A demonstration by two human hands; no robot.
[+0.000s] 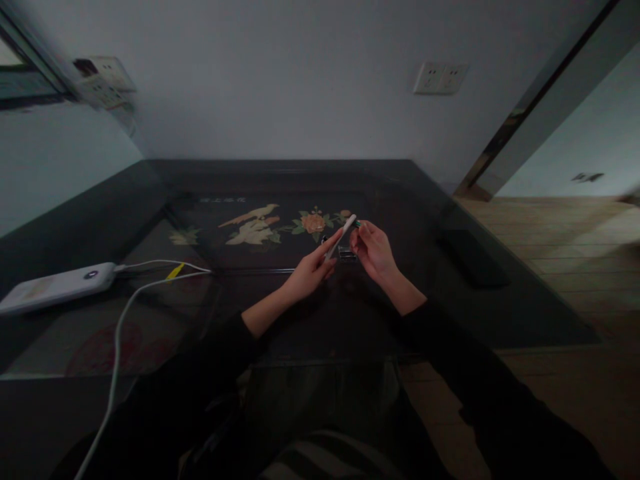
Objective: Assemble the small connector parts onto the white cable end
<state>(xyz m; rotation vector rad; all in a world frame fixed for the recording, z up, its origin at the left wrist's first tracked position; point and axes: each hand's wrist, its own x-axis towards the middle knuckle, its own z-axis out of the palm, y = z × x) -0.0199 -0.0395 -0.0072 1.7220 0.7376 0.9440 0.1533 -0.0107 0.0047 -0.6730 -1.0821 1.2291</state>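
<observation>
The white stick [341, 243] is sitting in my left hand [311, 272], gripped between thumb and fingers near its lower end and slanting up toward the right, above the middle of the desk [150, 313]. My right hand [374, 252] is pinching a small greenish piece [358, 223] right at the stick's upper tip; in this dim light I cannot tell whether that piece is a cap or a part of the stick, or whether the two are touching or just apart. Both hands are closed on what they are holding, neither one is loose.

I am judging the work as somewhere in its middle: the stick is already picked up and being handled at its tip, and nothing is set down as finished. Just beyond my hands, a small shiny thing [345, 253] is lying on the desk, too dark to make out.

Farther out, the desk's dark glass top is showing a bird and flower picture [260, 225]. Well to the left, a white power bank [55, 287] is lying with a white cable [120, 333] running toward me. A dark flat thing [473, 259] is resting near the desk's right edge, and a wall socket [440, 77] is sitting above.
</observation>
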